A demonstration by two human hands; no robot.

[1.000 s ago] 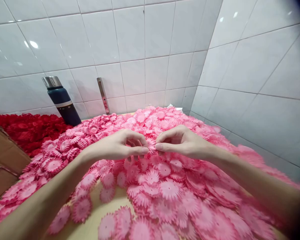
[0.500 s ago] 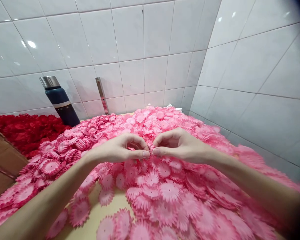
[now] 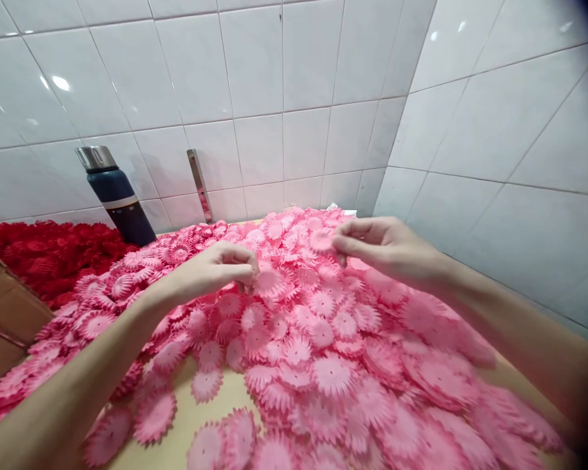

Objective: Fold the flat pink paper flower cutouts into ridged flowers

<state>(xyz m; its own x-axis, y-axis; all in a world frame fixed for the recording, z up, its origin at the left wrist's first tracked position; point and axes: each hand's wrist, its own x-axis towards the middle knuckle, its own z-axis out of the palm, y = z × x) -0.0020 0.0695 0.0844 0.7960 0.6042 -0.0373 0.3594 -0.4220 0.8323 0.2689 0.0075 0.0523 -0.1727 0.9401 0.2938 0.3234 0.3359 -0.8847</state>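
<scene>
Pink scalloped discs (image 3: 333, 375) with small centre holes lie in a wide heap over the pale yellow table (image 3: 196, 414). Left of centre, my left hand (image 3: 225, 267) is closed, its fingers pinching the edge of a pink disc (image 3: 268, 283) just above the heap. My right hand (image 3: 379, 245), farther right and slightly higher, pinches another pink disc (image 3: 322, 240) between thumb and fingers. The two hands are apart, with loose discs beneath them.
A dark blue bottle (image 3: 120, 199) with a steel cap leans at the back left, beside red pieces (image 3: 44, 258). A cardboard box (image 3: 10, 300) stands at the left edge. A metal strip (image 3: 199, 186) rests against the tiled wall (image 3: 257, 65).
My hands, almost touching before, have moved apart: the left one leftward, the right one right and upward. A pink disc now shows clearly at the fingertips of each.
</scene>
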